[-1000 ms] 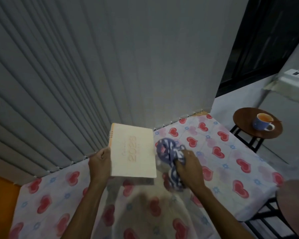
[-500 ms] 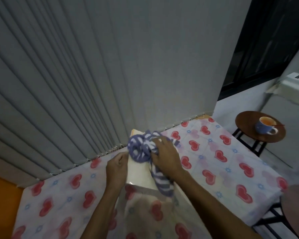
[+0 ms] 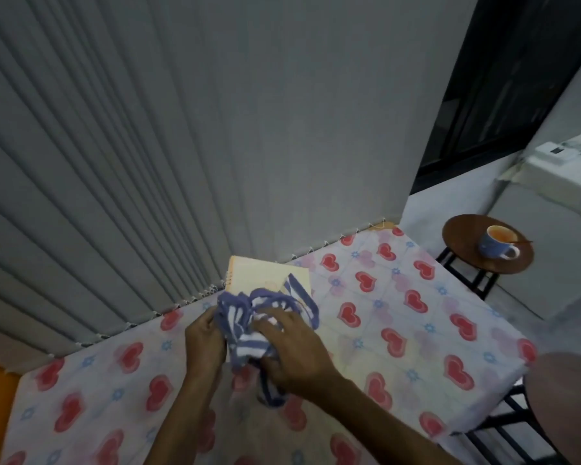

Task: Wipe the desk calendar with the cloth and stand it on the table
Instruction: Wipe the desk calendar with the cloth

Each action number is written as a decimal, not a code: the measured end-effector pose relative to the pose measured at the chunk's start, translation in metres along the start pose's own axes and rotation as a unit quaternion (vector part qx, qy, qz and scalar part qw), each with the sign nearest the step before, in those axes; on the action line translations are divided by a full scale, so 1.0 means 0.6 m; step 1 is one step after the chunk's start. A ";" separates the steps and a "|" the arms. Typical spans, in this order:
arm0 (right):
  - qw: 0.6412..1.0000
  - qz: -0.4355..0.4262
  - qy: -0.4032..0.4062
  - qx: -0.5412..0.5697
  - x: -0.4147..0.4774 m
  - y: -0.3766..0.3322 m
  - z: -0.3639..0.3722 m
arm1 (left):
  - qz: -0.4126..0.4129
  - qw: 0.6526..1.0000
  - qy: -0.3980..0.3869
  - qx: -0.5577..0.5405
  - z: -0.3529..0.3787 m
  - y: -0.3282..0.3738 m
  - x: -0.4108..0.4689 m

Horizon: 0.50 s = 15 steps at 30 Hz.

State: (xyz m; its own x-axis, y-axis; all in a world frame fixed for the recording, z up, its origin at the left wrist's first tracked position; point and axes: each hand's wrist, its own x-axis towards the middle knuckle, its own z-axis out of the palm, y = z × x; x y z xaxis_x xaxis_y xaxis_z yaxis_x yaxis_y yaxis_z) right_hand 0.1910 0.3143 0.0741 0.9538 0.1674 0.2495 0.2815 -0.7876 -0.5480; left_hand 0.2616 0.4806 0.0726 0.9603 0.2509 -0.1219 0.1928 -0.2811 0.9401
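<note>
The calendar [image 3: 265,275] is held above the table [image 3: 416,330], near the far edge and close to the blinds [image 3: 148,162]. Its cream upper portion and spiral binding at the left edge are visible; the lower portion is hidden behind the cloth [image 3: 252,323]. The left hand [image 3: 203,340] grips the calendar at its left side, fingers closed around the edge. The right hand [image 3: 296,350] presses the bunched blue-and-white striped cloth against the calendar face, fingers spread over the fabric and holding it in place. One end of the cloth hangs below the right hand, above the tablecloth; another strip lies across the upper right part of the calendar. The table is covered with a heart-patterned cloth. To the right, well apart from the table, a stool [image 3: 483,263] carries a blue cup [image 3: 497,243].
</note>
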 end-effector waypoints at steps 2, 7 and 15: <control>0.999 0.038 -0.025 -0.026 0.018 0.036 -0.021 | -0.010 1.000 -0.008 -0.026 0.011 -0.007 -0.009; 0.986 0.158 0.017 -0.048 0.095 0.131 -0.082 | -0.014 0.999 0.012 -0.042 0.036 0.000 -0.028; 0.966 0.240 0.025 -0.096 0.120 0.221 -0.153 | -0.028 0.997 0.000 -0.065 0.070 0.022 -0.072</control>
State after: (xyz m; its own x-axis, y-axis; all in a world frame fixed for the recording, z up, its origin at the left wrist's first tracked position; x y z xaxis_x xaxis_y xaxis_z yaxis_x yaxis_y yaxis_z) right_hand 0.2873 0.1676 0.0928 0.9621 -0.2690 0.0444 -0.2206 -0.8637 -0.4533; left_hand 0.2308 0.4271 0.0767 0.9486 0.2631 -0.1759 0.2187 -0.1431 0.9652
